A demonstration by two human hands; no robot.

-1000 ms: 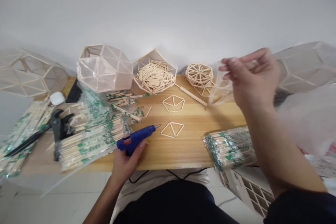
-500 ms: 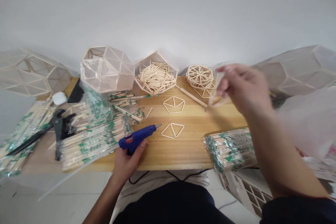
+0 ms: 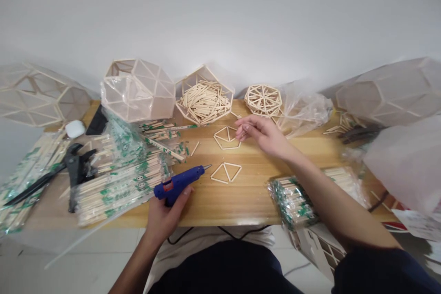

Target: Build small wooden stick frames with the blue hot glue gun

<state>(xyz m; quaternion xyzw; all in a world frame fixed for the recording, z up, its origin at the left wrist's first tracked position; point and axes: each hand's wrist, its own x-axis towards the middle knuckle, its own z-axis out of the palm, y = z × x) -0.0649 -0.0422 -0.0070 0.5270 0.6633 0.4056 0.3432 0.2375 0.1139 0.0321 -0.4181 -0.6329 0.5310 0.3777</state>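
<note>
My left hand point(image 3: 167, 220) is wrapped around a blue hot glue gun point(image 3: 179, 184), whose metal nozzle points right, just short of a small frame of thin wooden sticks point(image 3: 226, 172) with a crossbar. Behind that lies a second flat stick frame point(image 3: 222, 143), five-sided with inner sticks. Over its right edge hovers my right hand point(image 3: 258, 134), fingertips drawn together; whatever they pinch, if anything, is too small to make out. That hand also covers most of a long stick behind it. A faceted stick bowl point(image 3: 232, 96) full of cut sticks stands farther back.
A round stick lattice point(image 3: 263, 100) and a clear plastic bag point(image 3: 303, 109) are at the back right. Wrapped chopsticks point(image 3: 117, 193) and black cutters point(image 3: 76, 165) lie left, near a covered polyhedron point(image 3: 138, 92). Another chopstick pack point(image 3: 292, 202) rests under my right forearm.
My right hand has come away from the clear plastic bag, moving left and down to the five-sided stick frame. My left hand and the glue gun stay nearly in place.
</note>
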